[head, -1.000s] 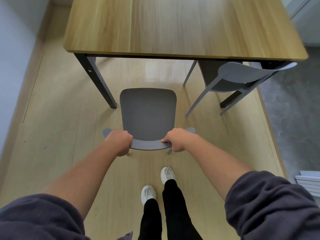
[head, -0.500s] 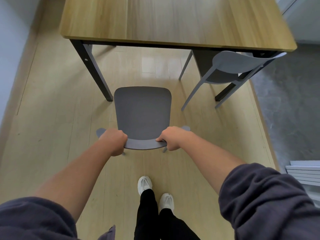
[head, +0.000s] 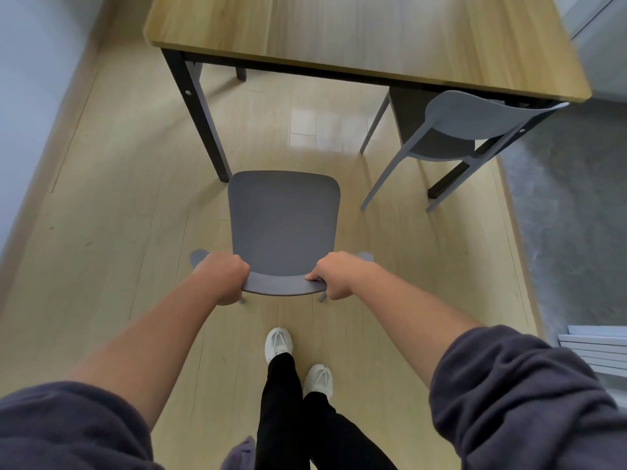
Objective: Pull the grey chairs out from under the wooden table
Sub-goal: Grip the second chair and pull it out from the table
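A grey chair (head: pixel 283 225) stands on the floor in front of me, its seat fully out from under the wooden table (head: pixel 369 39). My left hand (head: pixel 222 276) grips the left end of its backrest top and my right hand (head: pixel 334 274) grips the right end. A second grey chair (head: pixel 475 120) at the right is still tucked partly beneath the table's near right corner, its backrest facing outward.
The table's black front left leg (head: pixel 200 120) stands just beyond the held chair. A pale wall (head: pixel 30 79) runs along the left. Grey carpet (head: pixel 570 212) begins at the right, with a white slatted object (head: pixel 597 351) at the right edge. My feet (head: pixel 298 361) stand behind the chair.
The held chair has come further back from the table, both hands keeping their grip. I have stepped backward, and the view has shifted left so the table sits further right.
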Tool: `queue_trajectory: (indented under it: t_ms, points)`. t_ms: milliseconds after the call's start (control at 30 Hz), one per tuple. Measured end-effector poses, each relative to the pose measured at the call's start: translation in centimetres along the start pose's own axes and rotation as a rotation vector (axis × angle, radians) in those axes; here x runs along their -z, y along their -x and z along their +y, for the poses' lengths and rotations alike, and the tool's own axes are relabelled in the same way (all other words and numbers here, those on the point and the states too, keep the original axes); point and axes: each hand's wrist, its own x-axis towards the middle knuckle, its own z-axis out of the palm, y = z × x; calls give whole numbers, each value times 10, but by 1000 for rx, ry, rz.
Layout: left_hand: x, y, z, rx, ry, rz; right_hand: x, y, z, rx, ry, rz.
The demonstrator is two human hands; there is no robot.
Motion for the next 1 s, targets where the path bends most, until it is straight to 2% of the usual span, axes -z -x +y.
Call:
queue_trajectory:
  t_ms: [400,700,900,1000]
  points:
    - [-30,35,17,29,30,-2,-27,16,-33,48,25,-8]
    - [-47,58,17,-14,34,-28,-41,26,-66,14,29,-14]
    - [-55,65,18,-55,-13,-42,-48,33,-77,-48,-42,-21]
    - [-49,63,18,-53,31,-125,-45,37,-75,-60,-139,-89]
